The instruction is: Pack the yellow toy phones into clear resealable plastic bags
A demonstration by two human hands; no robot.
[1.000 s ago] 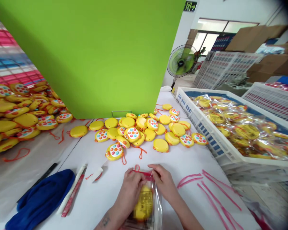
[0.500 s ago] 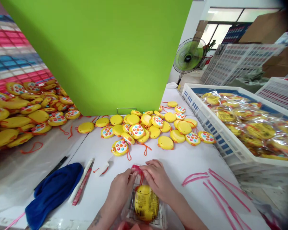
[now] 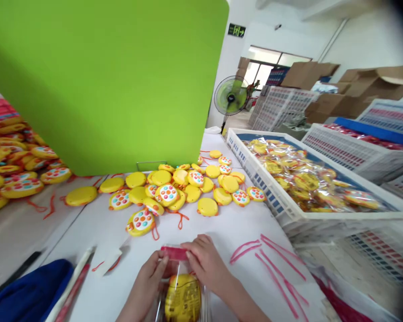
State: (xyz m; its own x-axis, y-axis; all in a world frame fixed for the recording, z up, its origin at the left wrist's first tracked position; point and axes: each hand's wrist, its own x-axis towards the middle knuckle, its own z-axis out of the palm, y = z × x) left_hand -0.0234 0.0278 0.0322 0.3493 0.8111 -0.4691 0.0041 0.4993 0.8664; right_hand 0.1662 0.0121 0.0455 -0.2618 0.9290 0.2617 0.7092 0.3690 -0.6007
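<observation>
My left hand [image 3: 147,278] and my right hand [image 3: 204,264] pinch the top of a clear plastic bag [image 3: 183,286] at the bottom middle of the view. A round yellow toy [image 3: 183,298] with printed label sits inside the bag, cut off by the lower frame edge. A flat red strip [image 3: 174,253] lies across the bag's mouth between my fingers. Loose pink-red strings [image 3: 265,261] lie on the white table [image 3: 255,223] to the right of my right hand. A heap of yellow toys with coloured buttons [image 3: 168,193] lies farther ahead, out of reach of both hands.
A white crate of bagged yellow toys [image 3: 265,174] stands at the right. A larger toy pile [image 3: 10,179] lies at the left, behind a green board [image 3: 97,85]. A blue cloth [image 3: 27,290] and a red-and-white strip [image 3: 72,286] lie at lower left.
The whole view has swung, shifting the scene left and showing more room at right. The red string at the bag's mouth has gone from a raised loop to a flat strip between my hands.
</observation>
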